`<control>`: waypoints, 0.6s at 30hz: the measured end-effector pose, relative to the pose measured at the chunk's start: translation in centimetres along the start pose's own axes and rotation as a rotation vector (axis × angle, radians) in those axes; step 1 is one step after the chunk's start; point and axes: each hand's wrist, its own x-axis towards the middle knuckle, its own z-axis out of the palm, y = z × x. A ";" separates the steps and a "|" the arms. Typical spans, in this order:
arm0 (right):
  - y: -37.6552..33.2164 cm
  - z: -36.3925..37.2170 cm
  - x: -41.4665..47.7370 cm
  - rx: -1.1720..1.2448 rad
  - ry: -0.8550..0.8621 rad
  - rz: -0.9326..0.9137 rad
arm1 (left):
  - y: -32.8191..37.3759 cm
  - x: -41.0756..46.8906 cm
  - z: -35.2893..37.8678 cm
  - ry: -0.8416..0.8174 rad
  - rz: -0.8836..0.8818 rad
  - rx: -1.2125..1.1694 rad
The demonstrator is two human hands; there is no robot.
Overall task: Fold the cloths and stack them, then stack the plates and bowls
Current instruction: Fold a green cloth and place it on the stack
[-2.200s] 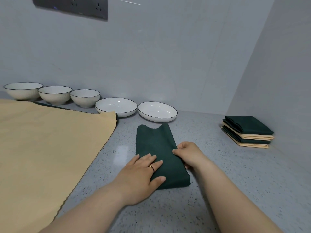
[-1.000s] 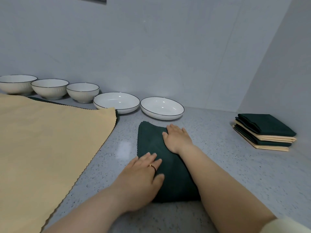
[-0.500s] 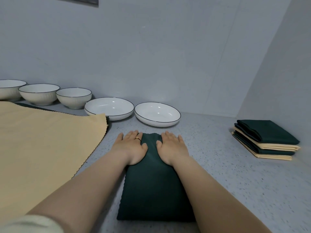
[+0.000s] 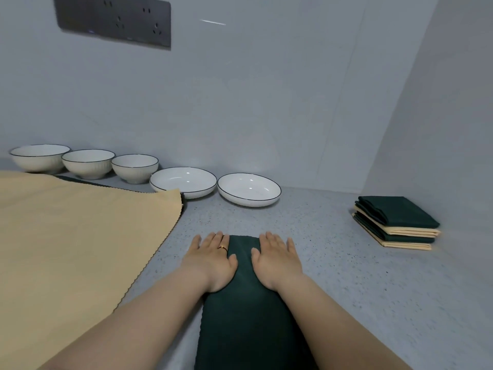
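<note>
A dark green cloth (image 4: 248,313), folded into a long strip, lies on the grey counter (image 4: 346,276) in front of me. My left hand (image 4: 213,259) and my right hand (image 4: 276,259) press flat on its far end, fingers straight. A large yellow cloth (image 4: 74,241) lies spread out at the left. A stack of folded green and yellow cloths (image 4: 397,221) sits at the right by the side wall. Along the back wall stand three white bowls (image 4: 88,162) and two white plates (image 4: 249,188).
The back wall carries a dark socket panel (image 4: 114,21) at the upper left. A side wall (image 4: 440,129) closes the counter at the right. A strip of dark cloth (image 4: 80,180) shows under the yellow cloth's far edge.
Both hands slid along the green cloth from its near part to its far end and now lie flat side by side. The right hand no longer pinches the cloth's edge.
</note>
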 end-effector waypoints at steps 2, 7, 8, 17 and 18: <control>-0.1 0.4 -1.9 0.007 0.005 -0.003 | 0.2 -1.8 0.5 0.014 0.008 -0.009; -0.4 0.5 -6.0 0.072 0.104 -0.011 | 0.4 -5.4 1.2 0.046 0.033 -0.070; -0.4 0.5 -6.9 0.092 0.154 -0.039 | 0.4 -6.2 1.1 0.078 0.052 -0.083; 2.8 0.3 -15.9 0.302 0.173 -0.377 | -1.7 -14.5 1.2 0.121 0.476 -0.270; 3.0 0.3 -16.8 0.296 0.111 -0.394 | -1.9 -15.3 1.5 0.059 0.475 -0.273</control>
